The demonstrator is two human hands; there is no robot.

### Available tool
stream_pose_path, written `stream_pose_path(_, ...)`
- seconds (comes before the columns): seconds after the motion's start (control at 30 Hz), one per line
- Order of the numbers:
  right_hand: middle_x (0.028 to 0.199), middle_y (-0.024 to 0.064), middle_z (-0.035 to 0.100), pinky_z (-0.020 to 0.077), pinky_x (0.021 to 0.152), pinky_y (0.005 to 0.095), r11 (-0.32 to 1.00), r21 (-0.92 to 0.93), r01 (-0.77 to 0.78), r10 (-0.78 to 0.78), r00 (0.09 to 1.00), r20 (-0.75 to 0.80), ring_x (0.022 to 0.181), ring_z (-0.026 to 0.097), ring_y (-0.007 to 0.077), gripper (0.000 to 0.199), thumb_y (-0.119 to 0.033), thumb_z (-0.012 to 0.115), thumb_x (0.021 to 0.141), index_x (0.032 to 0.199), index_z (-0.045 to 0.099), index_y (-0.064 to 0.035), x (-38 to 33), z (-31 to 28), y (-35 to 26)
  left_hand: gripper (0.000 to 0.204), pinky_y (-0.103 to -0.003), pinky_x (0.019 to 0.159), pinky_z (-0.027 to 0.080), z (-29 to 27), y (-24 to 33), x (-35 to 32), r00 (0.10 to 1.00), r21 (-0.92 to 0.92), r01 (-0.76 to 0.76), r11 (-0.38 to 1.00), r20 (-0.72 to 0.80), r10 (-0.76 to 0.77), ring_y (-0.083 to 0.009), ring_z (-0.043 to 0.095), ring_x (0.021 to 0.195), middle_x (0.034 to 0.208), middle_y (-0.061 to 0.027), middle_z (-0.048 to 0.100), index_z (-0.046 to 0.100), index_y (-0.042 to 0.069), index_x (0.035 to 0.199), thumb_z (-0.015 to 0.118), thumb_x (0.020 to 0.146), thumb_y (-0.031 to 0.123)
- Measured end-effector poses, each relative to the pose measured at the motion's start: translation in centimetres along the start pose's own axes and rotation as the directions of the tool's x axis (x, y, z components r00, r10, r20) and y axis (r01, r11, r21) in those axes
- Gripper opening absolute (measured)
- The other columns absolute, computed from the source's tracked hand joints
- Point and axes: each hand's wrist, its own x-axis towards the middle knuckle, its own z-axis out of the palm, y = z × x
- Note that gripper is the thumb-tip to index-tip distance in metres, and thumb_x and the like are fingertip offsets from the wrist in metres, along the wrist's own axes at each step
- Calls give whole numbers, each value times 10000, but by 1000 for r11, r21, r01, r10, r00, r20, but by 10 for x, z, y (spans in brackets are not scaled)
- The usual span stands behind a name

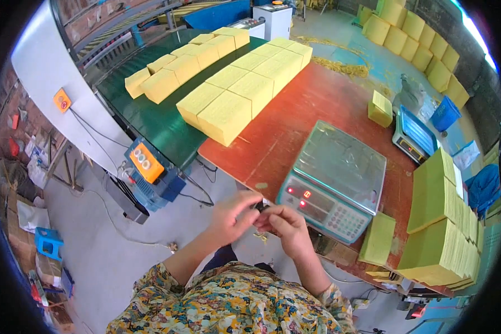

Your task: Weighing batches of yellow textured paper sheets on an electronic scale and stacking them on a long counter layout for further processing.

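The right hand [288,227] has thumb and forefinger drawn close together on a small dark thing [260,206], just off the near left corner of the scale [335,178], out past the bench edge. The left hand [228,218], blurred, meets it there; whether its fingers grip the thing or only touch it, I cannot tell.

With so little to hold, a loose pinch could drop the thing to the floor [114,220], and a forearm swinging right could knock the scale's keypad.

Just right of the scale lies a low yellow stack [378,239]; farther right, taller yellow stacks [437,253] stand near the rim of the red bench [286,125], where a nudge might topple them. Left of and beyond the scale run rows of yellow blocks [245,83], partly over a green belt [175,125].
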Motion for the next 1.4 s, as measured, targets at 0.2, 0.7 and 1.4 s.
stream_pose_path(0.2,979,78,669,521,818,302,956,-231,182,-197,979,-44,887,643,158,159,-75,534,960,1042,629,22,155,53,-12,342,-398,856,522,-98,-116,73,983,136,106,985,-163,-84,-333,651,999,1157,-181,644,603,-11,1157,669,861,146)
stream_pose_path(0.7,861,182,620,478,796,469,-114,-993,3,-544,837,65,844,604,338,137,-157,575,756,809,624,-41,433,57,36,391,-536,989,393,-114,-251,165,986,499,126,857,34,-165,-448,502,1130,1185,-265,558,575,-32,1154,664,835,175)
stream_pose_path(1.4,1155,158,612,427,951,418,-48,-998,45,-701,710,66,1120,536,315,266,-166,579,792,992,624,3,295,31,42,641,-509,1117,316,-68,-188,106,978,575,-52,817,194,-74,-465,401,1298,1341,-322,453,462,-137,1293,659,777,187)
